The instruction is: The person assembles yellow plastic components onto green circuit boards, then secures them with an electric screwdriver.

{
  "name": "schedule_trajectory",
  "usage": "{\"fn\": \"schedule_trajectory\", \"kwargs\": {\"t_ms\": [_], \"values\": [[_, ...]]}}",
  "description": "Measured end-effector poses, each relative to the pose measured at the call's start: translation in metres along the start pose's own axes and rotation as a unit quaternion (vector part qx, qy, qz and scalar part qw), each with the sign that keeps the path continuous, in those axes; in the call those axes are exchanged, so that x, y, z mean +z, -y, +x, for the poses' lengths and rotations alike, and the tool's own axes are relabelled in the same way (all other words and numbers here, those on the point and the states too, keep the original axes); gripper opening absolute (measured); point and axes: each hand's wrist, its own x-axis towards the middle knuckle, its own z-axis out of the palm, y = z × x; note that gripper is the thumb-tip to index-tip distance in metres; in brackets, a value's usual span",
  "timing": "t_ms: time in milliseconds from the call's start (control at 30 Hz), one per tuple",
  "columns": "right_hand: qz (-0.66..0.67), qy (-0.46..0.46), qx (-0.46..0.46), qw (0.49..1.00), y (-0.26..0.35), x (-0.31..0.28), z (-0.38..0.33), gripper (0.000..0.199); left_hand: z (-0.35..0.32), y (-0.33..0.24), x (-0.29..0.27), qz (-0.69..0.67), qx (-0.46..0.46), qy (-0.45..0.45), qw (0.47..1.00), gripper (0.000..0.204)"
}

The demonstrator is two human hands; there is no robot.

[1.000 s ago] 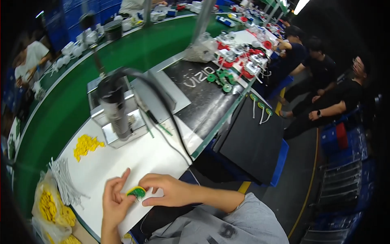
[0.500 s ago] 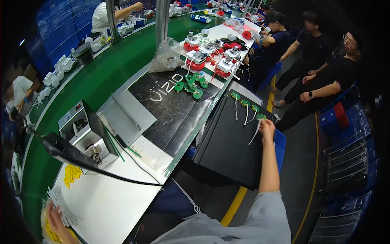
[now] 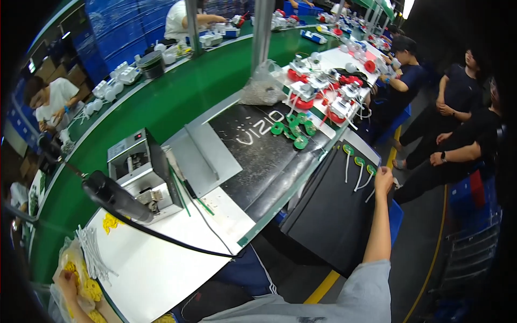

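Note:
My left hand (image 3: 65,286) reaches into a clear plastic bag (image 3: 57,302) of yellow pieces (image 3: 92,290) at the lower left. Its fingers are bent in among them; what they hold, if anything, is hidden. A bundle of white wires (image 3: 92,253) lies beside the bag. My right hand (image 3: 383,182) is out at the right over a black panel (image 3: 328,215), its fingers pinched at a round green circuit board mostly hidden by the hand, with a white wire (image 3: 370,197) trailing below. Three similar green circuit boards (image 3: 360,161) with white wires lie in a row next to it.
A grey metal machine (image 3: 142,172) and a black hose-like arm (image 3: 116,196) stand over the white tabletop (image 3: 161,264). Several bare green boards (image 3: 293,129) lie on a black mat (image 3: 253,161). Beyond are red-and-white assemblies (image 3: 323,91) and a green conveyor (image 3: 177,102). People stand at the right.
The view has swung left, so the scene sits farther right. My left hand has gone from beside the white wires into the bag of yellow pieces. My right hand stays at the row's near end.

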Motion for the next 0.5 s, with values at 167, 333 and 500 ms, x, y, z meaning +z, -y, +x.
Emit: {"fn": "schedule_trajectory", "kwargs": {"t_ms": [167,333,500], "values": [[0.297,0.212,-0.202,0.909,0.225,-0.028,-0.139,0.021,-0.002,0.045,-0.008,-0.002,-0.018,0.024,1.000,0.022],[0.157,0.143,-0.261,0.942,0.330,-0.009,-0.207,0.041,0.010,0.065,-0.022,-0.021,-0.021,0.048,0.998,0.021],[0.302,0.163,-0.208,0.916,0.353,0.005,-0.256,0.044,0.016,0.100,-0.065,-0.018,-0.016,0.023,0.999,0.016]]}}
